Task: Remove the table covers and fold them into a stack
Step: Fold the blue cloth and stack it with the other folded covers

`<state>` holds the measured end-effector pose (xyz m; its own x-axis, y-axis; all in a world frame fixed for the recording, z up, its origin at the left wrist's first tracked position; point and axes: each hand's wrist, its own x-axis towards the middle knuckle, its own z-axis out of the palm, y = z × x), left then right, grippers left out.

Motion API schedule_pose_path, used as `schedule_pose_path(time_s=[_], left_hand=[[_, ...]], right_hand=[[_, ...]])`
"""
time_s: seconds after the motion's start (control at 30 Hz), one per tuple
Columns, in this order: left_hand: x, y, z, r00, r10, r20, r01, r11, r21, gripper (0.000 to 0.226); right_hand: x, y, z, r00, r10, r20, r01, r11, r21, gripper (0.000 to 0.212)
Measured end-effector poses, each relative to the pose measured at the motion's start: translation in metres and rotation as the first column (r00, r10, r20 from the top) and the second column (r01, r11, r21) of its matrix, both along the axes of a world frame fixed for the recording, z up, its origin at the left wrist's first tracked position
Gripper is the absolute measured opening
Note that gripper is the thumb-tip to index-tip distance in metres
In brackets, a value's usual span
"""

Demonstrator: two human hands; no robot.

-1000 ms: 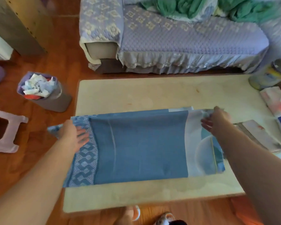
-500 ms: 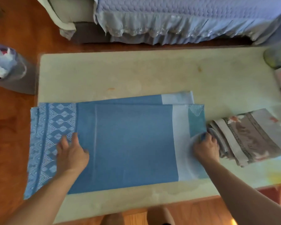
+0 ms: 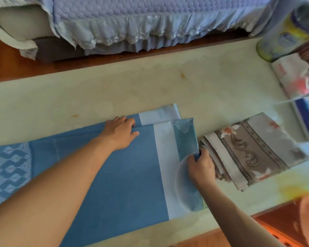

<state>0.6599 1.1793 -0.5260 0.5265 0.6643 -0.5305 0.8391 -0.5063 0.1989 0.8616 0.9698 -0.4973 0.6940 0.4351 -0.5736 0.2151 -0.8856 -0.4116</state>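
a long blue cotton table cover with a pale band and a geometric woven border (image 3: 114, 175) lies folded lengthwise across the pale, stained tabletop (image 3: 150, 86), its patterned end running off the left of the view. the left hand (image 3: 120, 133) lies on the cover's far folded edge, fingers mostly straight and pressing the layers down, though the fingertips dip at the fold line and i cannot tell whether they hook under it. the right hand (image 3: 201, 165) pinches the cover's right-hand edge between thumb and curled fingers, just where the teal patch meets the pale band. touching that hand's far side sits a grey-brown floral table cover, already folded into a thick pad (image 3: 253, 150), so the stack has its first piece and the blue one looks about half folded. the risk from here, as i judge it, is the layers slipping: the upper layer already sits askew at the far right corner, where a pale strip of the lower layer shows beyond it, and another fold on top would lock that in. lifting the right end could also drag the folded floral pad, since the two cloths touch. a yellow tin (image 3: 282, 38) and a soft tissue pack (image 3: 292, 75) crowd the right end of the table.
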Motion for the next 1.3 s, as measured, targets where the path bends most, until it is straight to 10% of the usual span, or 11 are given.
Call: schedule_pose_path(time_s=[0.5, 0.8, 1.07, 1.3], left_hand=[[0.003, 0.012, 0.002, 0.953, 0.302, 0.006, -0.302, 0.952, 0.043, 0.002], [0.024, -0.01, -0.01, 0.937, 0.341, -0.078, -0.298, 0.896, 0.33, 0.03], [0.021, -0.02, -0.013, 0.978, 0.186, 0.093, -0.207, 0.865, 0.457, 0.041], [0.046, -0.096, -0.028, 0.997, -0.072, -0.029, 0.075, 0.99, 0.117, 0.072]], right_hand=[[0.014, 0.021, -0.02, 0.999, -0.002, -0.033, 0.002, 1.0, -0.01, 0.021], [0.016, 0.025, -0.027, 0.999, 0.014, 0.043, -0.013, 1.0, -0.011, 0.024], [0.016, 0.029, -0.032, 0.998, -0.007, 0.064, 0.009, 1.0, -0.029, 0.025], [0.011, 0.03, -0.03, 0.989, 0.057, 0.134, -0.057, 0.998, -0.001, 0.024]])
